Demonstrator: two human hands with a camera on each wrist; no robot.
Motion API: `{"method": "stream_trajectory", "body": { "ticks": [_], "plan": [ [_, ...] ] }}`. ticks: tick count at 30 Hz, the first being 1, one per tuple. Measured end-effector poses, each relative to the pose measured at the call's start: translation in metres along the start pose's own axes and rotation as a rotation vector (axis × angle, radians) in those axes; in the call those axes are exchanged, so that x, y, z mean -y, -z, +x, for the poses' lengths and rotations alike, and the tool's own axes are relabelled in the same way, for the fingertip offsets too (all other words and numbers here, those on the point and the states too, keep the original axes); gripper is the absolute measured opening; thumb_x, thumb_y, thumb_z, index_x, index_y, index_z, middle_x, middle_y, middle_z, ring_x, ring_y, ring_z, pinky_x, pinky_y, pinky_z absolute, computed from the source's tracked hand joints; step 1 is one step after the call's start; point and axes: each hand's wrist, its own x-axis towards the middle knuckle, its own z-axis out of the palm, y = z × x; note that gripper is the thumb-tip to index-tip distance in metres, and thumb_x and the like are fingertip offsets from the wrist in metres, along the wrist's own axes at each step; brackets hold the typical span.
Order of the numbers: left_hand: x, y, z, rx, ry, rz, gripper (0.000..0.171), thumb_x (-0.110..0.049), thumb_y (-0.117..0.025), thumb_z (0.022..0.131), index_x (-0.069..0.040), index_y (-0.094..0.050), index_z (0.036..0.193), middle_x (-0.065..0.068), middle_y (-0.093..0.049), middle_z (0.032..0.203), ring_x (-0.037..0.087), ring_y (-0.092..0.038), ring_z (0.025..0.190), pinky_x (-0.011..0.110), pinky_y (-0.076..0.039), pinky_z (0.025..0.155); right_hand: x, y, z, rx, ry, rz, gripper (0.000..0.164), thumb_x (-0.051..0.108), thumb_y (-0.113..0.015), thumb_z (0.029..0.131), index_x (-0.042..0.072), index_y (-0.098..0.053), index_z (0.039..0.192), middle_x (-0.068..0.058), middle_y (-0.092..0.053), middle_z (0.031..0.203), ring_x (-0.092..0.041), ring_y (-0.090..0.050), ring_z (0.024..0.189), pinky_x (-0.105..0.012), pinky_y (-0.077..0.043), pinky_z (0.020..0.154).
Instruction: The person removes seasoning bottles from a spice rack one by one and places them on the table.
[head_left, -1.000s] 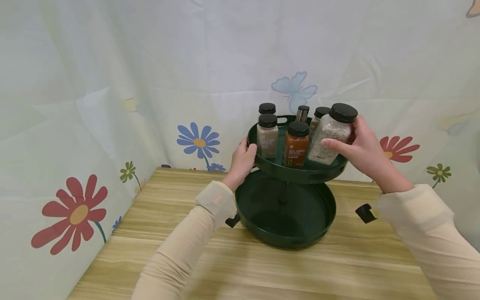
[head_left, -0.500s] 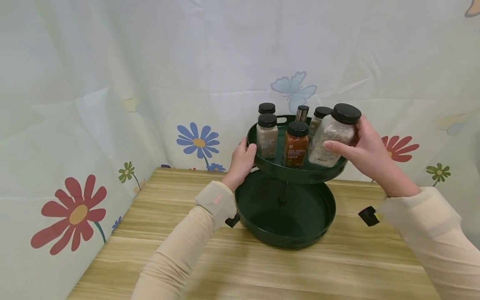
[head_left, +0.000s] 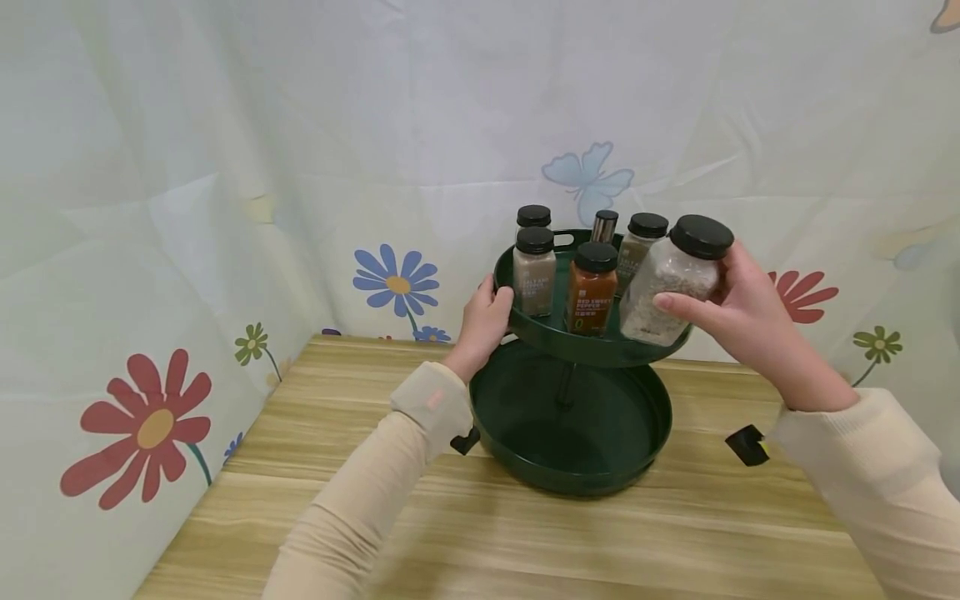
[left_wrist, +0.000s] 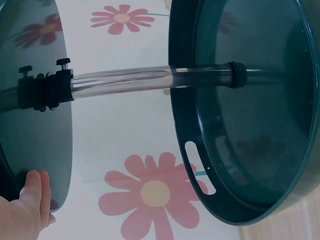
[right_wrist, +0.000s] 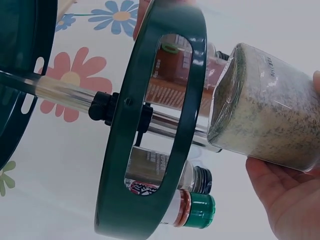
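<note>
My left hand [head_left: 483, 321] grips the left rim of the green upper tray [head_left: 592, 348] of a two-tier stand, thumb near the rim. In the left wrist view, fingertips [left_wrist: 34, 187] lie against the tray's underside. My right hand [head_left: 757, 321] holds a large clear jar [head_left: 663, 287] of pale, speckled seasoning with a black lid. The jar leans to the right over the tray's right side; the right wrist view shows its base above the rim. Beside it stand a red sweet pepper jar [head_left: 591, 292], a pale spice jar [head_left: 535, 275] and another spice jar [head_left: 637, 250].
The green lower tray [head_left: 573, 483] stands on the wood-grain table [head_left: 375, 517], joined to the upper one by a clear pole [left_wrist: 125, 82]. A green-capped bottle [right_wrist: 200, 210] shows in the right wrist view. A flowered curtain [head_left: 450, 125] hangs behind.
My right hand has moved the large jar a little to the right and downward in the head view, uncovering more of the spice jar behind it. The left hand and stand stay put.
</note>
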Motion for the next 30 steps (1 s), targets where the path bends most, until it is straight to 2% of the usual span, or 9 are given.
{"method": "stream_trajectory", "body": {
  "ticks": [5,9,20,30],
  "plan": [
    [0.000,0.000,0.000,0.002,0.003,-0.007,0.029,-0.023,-0.032,0.091,-0.007,-0.044,0.112,0.011,-0.047,0.100,0.024,-0.050,0.089,0.038,-0.046,0.075,0.005,-0.001,-0.005,0.015,0.007,-0.010,0.065,0.001,-0.062,0.080,0.007,-0.028,0.135,-0.006,-0.045,0.110,-0.004,-0.054,0.089,-0.010,-0.045,0.068],
    [0.000,0.000,0.000,0.002,0.000,-0.007,0.027,-0.024,-0.032,0.091,-0.007,-0.044,0.109,0.011,-0.047,0.098,0.024,-0.050,0.088,0.037,-0.045,0.073,0.010,-0.003,-0.009,0.035,0.017,-0.020,0.066,0.001,-0.064,0.079,0.007,-0.029,0.135,-0.006,-0.045,0.110,-0.006,-0.054,0.086,-0.012,-0.046,0.066],
    [0.000,0.000,0.000,-0.007,-0.009,0.001,0.023,-0.024,-0.033,0.090,-0.008,-0.044,0.102,0.010,-0.046,0.092,0.024,-0.049,0.083,0.035,-0.042,0.070,0.018,-0.010,-0.016,0.077,0.118,0.030,0.067,-0.008,-0.063,0.075,0.004,-0.032,0.133,-0.006,-0.048,0.109,-0.009,-0.056,0.086,-0.014,-0.048,0.068],
    [0.000,0.000,0.000,-0.009,-0.019,0.013,0.020,-0.024,-0.033,0.090,-0.007,-0.041,0.095,0.008,-0.037,0.081,0.024,-0.045,0.077,0.033,-0.038,0.067,0.017,-0.016,-0.025,0.101,0.052,0.014,0.067,-0.004,-0.065,0.075,0.002,-0.031,0.133,-0.012,-0.048,0.112,-0.004,-0.054,0.090,-0.011,-0.046,0.072]
  ]
}}
